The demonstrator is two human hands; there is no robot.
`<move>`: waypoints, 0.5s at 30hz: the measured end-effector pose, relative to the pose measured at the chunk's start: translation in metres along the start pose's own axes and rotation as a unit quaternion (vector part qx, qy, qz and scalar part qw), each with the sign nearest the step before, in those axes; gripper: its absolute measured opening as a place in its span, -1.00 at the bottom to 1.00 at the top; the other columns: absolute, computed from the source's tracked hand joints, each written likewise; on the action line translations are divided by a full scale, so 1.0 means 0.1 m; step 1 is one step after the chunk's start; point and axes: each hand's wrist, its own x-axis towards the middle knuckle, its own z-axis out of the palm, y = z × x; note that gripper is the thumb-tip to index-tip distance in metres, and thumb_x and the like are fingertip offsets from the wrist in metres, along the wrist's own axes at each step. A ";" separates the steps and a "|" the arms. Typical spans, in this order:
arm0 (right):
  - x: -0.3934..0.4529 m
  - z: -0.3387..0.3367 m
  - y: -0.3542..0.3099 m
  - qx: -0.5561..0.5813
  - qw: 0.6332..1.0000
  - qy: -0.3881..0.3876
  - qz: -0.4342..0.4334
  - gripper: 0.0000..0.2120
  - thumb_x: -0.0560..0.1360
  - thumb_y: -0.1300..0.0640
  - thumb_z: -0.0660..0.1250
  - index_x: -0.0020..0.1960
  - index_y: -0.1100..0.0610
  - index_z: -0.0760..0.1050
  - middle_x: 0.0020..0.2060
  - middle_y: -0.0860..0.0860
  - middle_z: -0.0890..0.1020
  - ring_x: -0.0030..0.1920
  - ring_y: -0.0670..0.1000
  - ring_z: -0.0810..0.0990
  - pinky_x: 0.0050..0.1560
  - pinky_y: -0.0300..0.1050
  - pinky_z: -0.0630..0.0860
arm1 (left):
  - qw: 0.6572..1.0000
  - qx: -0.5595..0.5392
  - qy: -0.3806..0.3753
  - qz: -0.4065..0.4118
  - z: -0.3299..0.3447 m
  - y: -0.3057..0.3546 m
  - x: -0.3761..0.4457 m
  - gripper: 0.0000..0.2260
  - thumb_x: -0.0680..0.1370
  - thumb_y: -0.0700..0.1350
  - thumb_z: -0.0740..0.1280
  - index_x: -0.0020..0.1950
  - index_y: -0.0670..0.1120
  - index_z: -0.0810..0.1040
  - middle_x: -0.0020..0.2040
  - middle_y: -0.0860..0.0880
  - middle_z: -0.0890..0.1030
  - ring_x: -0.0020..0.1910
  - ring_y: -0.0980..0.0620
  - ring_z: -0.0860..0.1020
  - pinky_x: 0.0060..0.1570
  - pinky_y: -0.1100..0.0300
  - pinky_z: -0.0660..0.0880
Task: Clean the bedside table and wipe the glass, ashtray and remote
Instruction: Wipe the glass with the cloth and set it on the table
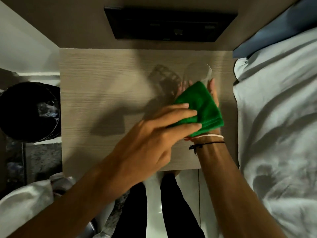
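Note:
A clear drinking glass point(197, 73) is held tilted above the right part of the light wood bedside table point(103, 86). My right hand point(213, 93) grips the glass, with fingers showing on both sides of it. A folded green cloth point(200, 103) covers the lower part of the glass and most of that hand. My left hand point(154, 134) reaches in from the lower left, its fingers pressing on the cloth. The glass casts a dark, patterned shadow on the table top. I see no ashtray or remote.
A black round bin point(29, 112) with crumpled plastic inside stands left of the table. A bed with a white duvet point(277, 117) runs along the right side. A black panel point(171, 23) is on the wall behind the table.

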 end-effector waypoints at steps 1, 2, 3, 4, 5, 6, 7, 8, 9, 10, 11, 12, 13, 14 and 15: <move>0.04 -0.02 -0.09 -0.021 0.999 0.028 0.003 -0.39 0.52 -0.32 0.13 0.24 0.16 0.53 0.06 0.07 0.59 0.06 0.04 0.60 0.16 -0.09 0.58 | 1.000 -0.012 0.009 -0.004 -0.01 0.01 -0.04 -0.50 0.48 -0.49 0.19 0.35 -0.16 0.57 0.41 -0.14 0.52 0.48 -0.06 0.41 0.44 0.02 0.43; 0.07 -0.03 -0.17 -0.032 0.998 0.049 0.012 -0.29 0.52 -0.35 0.10 0.42 0.15 0.42 0.22 0.07 0.51 0.24 0.06 0.50 0.41 -0.05 0.43 | 0.999 -0.014 0.027 -0.012 -0.02 0.01 -0.07 -0.48 0.47 -0.51 0.18 0.35 -0.17 0.57 0.41 -0.13 0.52 0.48 -0.05 0.40 0.45 0.05 0.41; 0.09 -0.02 -0.25 -0.021 0.998 0.059 0.019 -0.24 0.53 -0.36 0.12 0.52 0.14 0.33 0.31 0.07 0.44 0.34 0.06 0.42 0.54 -0.04 0.25 | 0.998 -0.009 0.048 -0.025 -0.02 0.00 -0.08 -0.48 0.47 -0.51 0.17 0.35 -0.18 0.57 0.42 -0.14 0.51 0.49 -0.06 0.40 0.47 0.05 0.39; 0.12 -0.01 -0.35 0.024 0.998 0.062 0.021 -0.24 0.54 -0.35 0.16 0.56 0.12 0.30 0.35 0.04 0.42 0.35 0.05 0.42 0.58 -0.07 0.20 | 0.997 0.001 0.072 -0.039 -0.02 -0.02 -0.07 -0.49 0.48 -0.52 0.16 0.35 -0.19 0.56 0.43 -0.15 0.50 0.49 -0.07 0.39 0.49 0.05 0.37; 0.16 0.00 -0.45 0.091 0.993 0.075 0.019 -0.27 0.55 -0.32 0.22 0.56 0.11 0.32 0.37 0.02 0.45 0.32 0.03 0.47 0.54 -0.09 0.28 | 0.994 0.015 0.096 -0.050 -0.02 -0.05 -0.05 -0.50 0.48 -0.52 0.17 0.35 -0.21 0.55 0.43 -0.17 0.49 0.50 -0.10 0.38 0.50 0.03 0.35; 0.20 0.02 -0.55 0.148 0.984 0.099 0.013 -0.32 0.55 -0.26 0.29 0.53 0.12 0.37 0.39 0.03 0.49 0.28 0.03 0.53 0.43 -0.09 0.43 | 0.991 0.030 0.117 -0.056 -0.02 -0.10 -0.03 -0.51 0.48 -0.52 0.17 0.35 -0.23 0.54 0.43 -0.19 0.48 0.50 -0.14 0.37 0.52 0.01 0.33; 0.24 0.02 -0.63 0.183 0.974 0.130 0.010 -0.37 0.55 -0.19 0.35 0.49 0.16 0.42 0.39 0.11 0.53 0.25 0.07 0.58 0.28 -0.05 0.55 | 0.988 0.046 0.133 -0.058 -0.01 -0.15 -0.01 -0.53 0.49 -0.52 0.16 0.36 -0.25 0.52 0.43 -0.22 0.47 0.50 -0.17 0.36 0.52 -0.02 0.32; 0.27 0.03 -0.71 0.202 0.968 0.151 0.008 -0.40 0.55 -0.13 0.39 0.45 0.22 0.45 0.36 0.19 0.56 0.24 0.13 0.61 0.18 0.00 0.60 | 0.985 0.065 0.146 -0.059 0.01 -0.21 0.03 -0.55 0.51 -0.50 0.14 0.36 -0.28 0.51 0.44 -0.24 0.45 0.51 -0.20 0.34 0.52 -0.05 0.32; 0.28 0.04 -0.77 0.218 0.963 0.157 0.011 -0.41 0.55 -0.08 0.42 0.42 0.28 0.46 0.34 0.24 0.56 0.26 0.17 0.61 0.19 0.02 0.60 | 0.982 0.084 0.155 -0.061 0.02 -0.27 0.06 -0.56 0.53 -0.49 0.12 0.36 -0.29 0.51 0.44 -0.26 0.45 0.51 -0.22 0.33 0.51 -0.09 0.32; 0.29 0.04 -0.83 0.236 0.959 0.154 0.025 -0.41 0.55 -0.05 0.43 0.41 0.34 0.45 0.33 0.28 0.56 0.30 0.19 0.59 0.25 0.02 0.58 | 0.979 0.102 0.162 -0.066 0.05 -0.31 0.10 -0.58 0.54 -0.49 0.11 0.35 -0.31 0.51 0.43 -0.27 0.44 0.51 -0.24 0.33 0.50 -0.13 0.33; 0.30 0.04 -0.88 0.257 0.955 0.144 0.041 -0.40 0.56 -0.03 0.43 0.40 0.39 0.43 0.34 0.29 0.55 0.34 0.18 0.57 0.32 0.01 0.54 | 0.977 0.115 0.166 -0.072 0.08 -0.34 0.14 -0.59 0.55 -0.50 0.11 0.34 -0.32 0.52 0.43 -0.29 0.45 0.50 -0.26 0.33 0.48 -0.16 0.35; 0.31 0.06 -0.92 0.278 0.949 0.136 0.053 -0.40 0.57 -0.02 0.42 0.40 0.41 0.42 0.35 0.29 0.54 0.36 0.18 0.55 0.37 -0.02 0.51 | 0.975 0.124 0.167 -0.078 0.10 -0.36 0.16 -0.59 0.54 -0.51 0.13 0.34 -0.33 0.52 0.42 -0.30 0.45 0.50 -0.27 0.33 0.47 -0.17 0.37; 0.32 0.07 -0.96 0.291 0.945 0.133 0.060 -0.41 0.58 -0.01 0.40 0.40 0.42 0.42 0.36 0.29 0.53 0.38 0.17 0.54 0.39 -0.04 0.48 | 0.975 0.129 0.163 -0.082 0.13 -0.37 0.19 -0.59 0.53 -0.52 0.15 0.33 -0.33 0.53 0.42 -0.30 0.45 0.50 -0.28 0.33 0.46 -0.18 0.38; 0.34 0.08 -0.99 0.298 0.943 0.136 0.062 -0.43 0.60 -0.01 0.37 0.39 0.41 0.42 0.37 0.27 0.52 0.40 0.16 0.53 0.42 -0.06 0.45 | 0.975 0.132 0.158 -0.087 0.16 -0.35 0.21 -0.59 0.53 -0.52 0.15 0.33 -0.33 0.53 0.42 -0.30 0.46 0.49 -0.28 0.34 0.45 -0.18 0.38; 0.37 0.08 -1.02 0.310 0.939 0.139 0.060 -0.44 0.61 -0.01 0.35 0.40 0.40 0.41 0.39 0.26 0.51 0.41 0.15 0.51 0.44 -0.06 0.43 | 0.975 0.137 0.151 -0.092 0.20 -0.33 0.22 -0.58 0.52 -0.50 0.13 0.33 -0.33 0.54 0.42 -0.30 0.46 0.49 -0.28 0.34 0.45 -0.16 0.38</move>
